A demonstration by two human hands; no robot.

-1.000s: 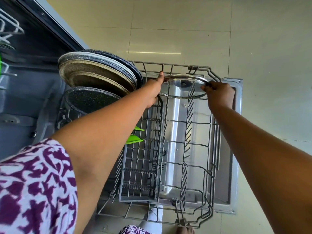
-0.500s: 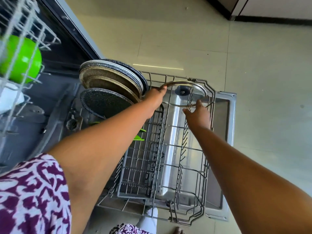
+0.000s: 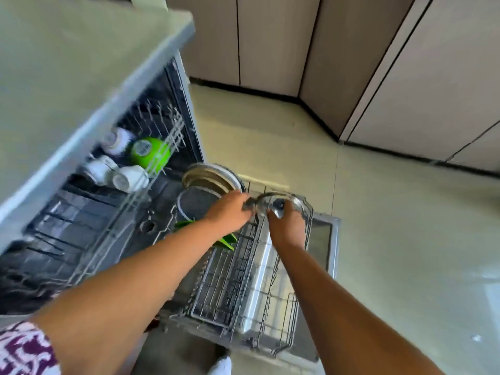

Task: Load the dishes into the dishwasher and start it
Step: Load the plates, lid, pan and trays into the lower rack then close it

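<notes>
1. We had both hands on a glass lid (image 3: pixel 286 199) at the far end of the pulled-out lower rack (image 3: pixel 243 280), with the dishwasher door (image 3: pixel 324 239) lying open over the tiled floor.
2. Much of the load looked to be in: plates (image 3: pixel 211 177) stood on edge at the rack's far left corner with a dark pan (image 3: pixel 194 205) just below them, a green utensil (image 3: pixel 226 240) lay by our left wrist, and a green bowl (image 3: pixel 150 154) and white cups (image 3: pixel 119 174) sat in the upper rack (image 3: pixel 151 147).
3. Left to do, by our reckoning: seat the lid, push the racks in, close the door and start the machine. Most of the lower rack was bare wire.
4. Our left hand (image 3: pixel 230 209) reached across, fingers curled on the lid's near-left rim. Our right hand (image 3: pixel 286 226) came up from below, fingers closed around the lid's knob area; motion blur kept us from telling the exact hold.
5. Both arms were stretched nearly straight.
</notes>
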